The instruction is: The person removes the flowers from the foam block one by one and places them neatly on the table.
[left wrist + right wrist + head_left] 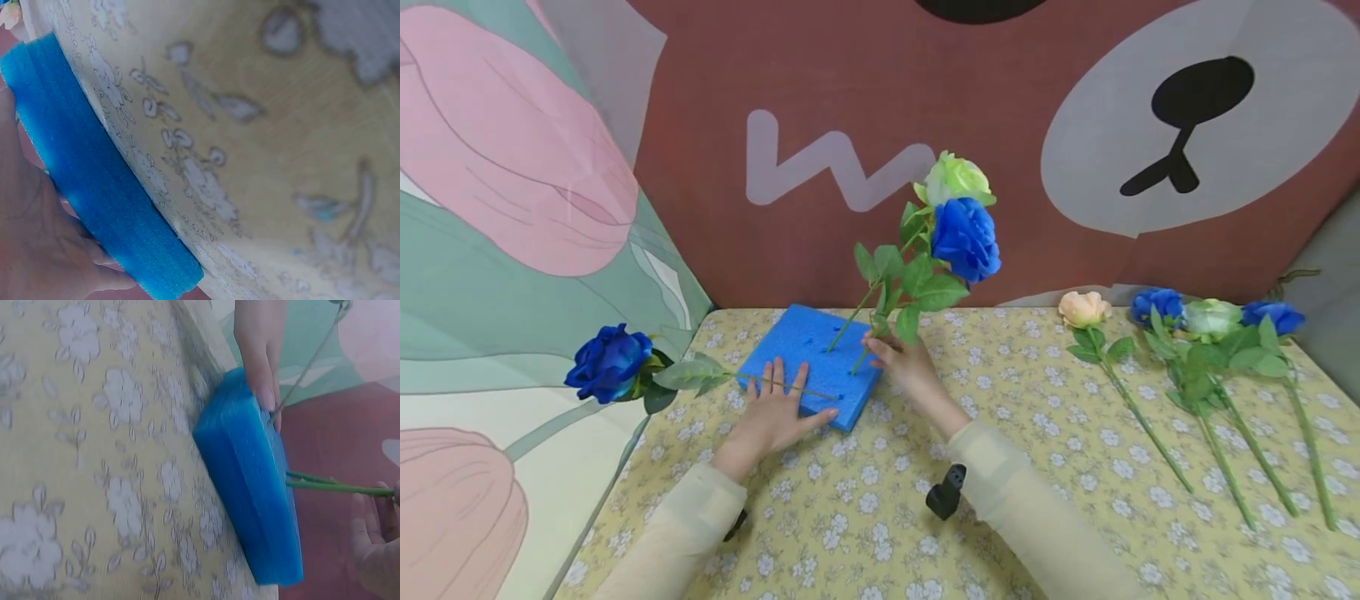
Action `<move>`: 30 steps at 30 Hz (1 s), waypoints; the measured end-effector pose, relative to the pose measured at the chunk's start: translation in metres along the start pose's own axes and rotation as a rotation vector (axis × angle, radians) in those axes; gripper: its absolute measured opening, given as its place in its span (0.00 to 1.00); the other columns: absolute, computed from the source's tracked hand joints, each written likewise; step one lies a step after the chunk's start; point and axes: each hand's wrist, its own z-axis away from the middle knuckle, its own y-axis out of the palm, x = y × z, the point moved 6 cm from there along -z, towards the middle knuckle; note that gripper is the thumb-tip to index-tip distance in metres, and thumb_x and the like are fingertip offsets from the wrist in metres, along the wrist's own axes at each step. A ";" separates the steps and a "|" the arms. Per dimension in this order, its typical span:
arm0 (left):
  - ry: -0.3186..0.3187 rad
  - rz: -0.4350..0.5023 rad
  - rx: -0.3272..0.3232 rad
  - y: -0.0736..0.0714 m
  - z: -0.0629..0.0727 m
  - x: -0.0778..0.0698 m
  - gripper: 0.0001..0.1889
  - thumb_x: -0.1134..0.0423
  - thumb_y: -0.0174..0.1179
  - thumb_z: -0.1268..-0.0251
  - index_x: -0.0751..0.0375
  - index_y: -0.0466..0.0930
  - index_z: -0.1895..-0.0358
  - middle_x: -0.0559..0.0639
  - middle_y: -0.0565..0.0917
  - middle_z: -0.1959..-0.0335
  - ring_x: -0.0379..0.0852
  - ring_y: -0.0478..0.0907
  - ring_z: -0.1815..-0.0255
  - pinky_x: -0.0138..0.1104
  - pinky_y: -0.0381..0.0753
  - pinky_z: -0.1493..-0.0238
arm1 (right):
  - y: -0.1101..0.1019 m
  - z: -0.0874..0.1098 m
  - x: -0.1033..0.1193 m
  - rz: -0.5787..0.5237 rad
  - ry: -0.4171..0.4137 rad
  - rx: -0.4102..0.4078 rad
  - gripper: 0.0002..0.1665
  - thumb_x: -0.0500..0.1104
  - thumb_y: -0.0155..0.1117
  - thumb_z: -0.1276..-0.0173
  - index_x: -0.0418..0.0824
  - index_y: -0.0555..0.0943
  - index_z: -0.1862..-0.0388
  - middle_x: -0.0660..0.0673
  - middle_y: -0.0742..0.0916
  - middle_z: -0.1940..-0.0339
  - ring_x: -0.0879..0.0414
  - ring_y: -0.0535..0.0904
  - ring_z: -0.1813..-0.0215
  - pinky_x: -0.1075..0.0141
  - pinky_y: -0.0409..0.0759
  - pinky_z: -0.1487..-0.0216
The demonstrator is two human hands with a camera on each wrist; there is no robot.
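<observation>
A blue foam block lies on the table, and my left hand rests on its near left part with fingers spread straight. My right hand pinches the lower stem of a blue rose; that stem's end meets the foam. Just behind it leans a pale green rose, its stem standing in the block. Another blue rose tilts far left, its stem crossing above my left fingers to the block's near edge. In the right wrist view, green stems run from the foam to my right fingers.
On the right of the flowered tablecloth lie a peach rose, a blue rose, a pale green rose and another blue rose. A painted backdrop rises behind the table.
</observation>
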 end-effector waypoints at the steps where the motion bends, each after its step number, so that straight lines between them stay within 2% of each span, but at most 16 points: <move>1: -0.003 -0.004 0.004 0.000 0.000 0.000 0.53 0.26 0.45 0.40 0.59 0.41 0.23 0.76 0.36 0.25 0.72 0.33 0.24 0.66 0.39 0.28 | -0.002 0.000 0.000 -0.014 0.007 0.001 0.19 0.43 0.57 0.28 0.34 0.76 0.44 0.33 0.81 0.42 0.44 0.78 0.38 0.58 0.81 0.42; 5: -0.002 -0.001 0.006 0.001 0.001 0.001 0.53 0.25 0.45 0.41 0.58 0.40 0.23 0.75 0.35 0.25 0.71 0.32 0.24 0.66 0.39 0.28 | -0.012 0.000 0.001 -0.030 -0.014 0.005 0.17 0.41 0.54 0.26 0.32 0.75 0.45 0.33 0.81 0.43 0.46 0.78 0.40 0.56 0.79 0.40; 8: 0.000 0.013 0.002 0.002 0.001 0.001 0.53 0.25 0.45 0.40 0.58 0.39 0.23 0.74 0.35 0.25 0.71 0.31 0.24 0.66 0.37 0.28 | -0.023 0.002 0.004 -0.044 -0.043 -0.007 0.16 0.39 0.53 0.26 0.33 0.75 0.44 0.37 0.83 0.47 0.54 0.81 0.46 0.54 0.80 0.40; 12: 0.000 0.027 0.001 0.003 0.001 0.002 0.53 0.26 0.45 0.40 0.57 0.38 0.22 0.73 0.33 0.25 0.70 0.30 0.24 0.66 0.35 0.27 | -0.038 0.005 0.005 -0.084 -0.077 -0.012 0.16 0.38 0.53 0.26 0.31 0.74 0.44 0.47 0.85 0.55 0.65 0.82 0.56 0.54 0.80 0.42; 15: -0.001 0.040 0.005 0.003 0.000 0.002 0.53 0.25 0.44 0.40 0.56 0.38 0.22 0.73 0.33 0.25 0.69 0.29 0.23 0.65 0.34 0.27 | -0.048 0.007 0.006 -0.110 -0.102 0.018 0.18 0.38 0.52 0.26 0.28 0.71 0.42 0.52 0.84 0.57 0.64 0.82 0.55 0.55 0.81 0.42; 20: 0.005 0.052 0.000 0.005 -0.001 0.003 0.53 0.25 0.44 0.41 0.56 0.37 0.22 0.72 0.32 0.25 0.69 0.28 0.23 0.65 0.33 0.27 | -0.066 0.010 0.004 -0.095 -0.125 0.032 0.18 0.40 0.53 0.26 0.29 0.71 0.43 0.53 0.82 0.56 0.60 0.83 0.54 0.64 0.83 0.47; 24: 0.006 0.051 -0.008 0.006 0.000 0.003 0.53 0.25 0.44 0.40 0.56 0.37 0.22 0.72 0.32 0.25 0.69 0.28 0.23 0.65 0.33 0.27 | -0.078 0.011 0.000 -0.052 -0.102 0.014 0.20 0.42 0.53 0.26 0.30 0.72 0.42 0.53 0.79 0.57 0.62 0.82 0.56 0.69 0.83 0.49; 30: 0.003 0.057 -0.007 0.007 0.000 0.003 0.53 0.25 0.44 0.41 0.56 0.37 0.22 0.72 0.32 0.25 0.69 0.28 0.23 0.65 0.32 0.28 | -0.097 0.012 -0.009 -0.046 -0.066 0.011 0.20 0.42 0.52 0.25 0.29 0.71 0.42 0.53 0.78 0.57 0.63 0.82 0.57 0.71 0.83 0.50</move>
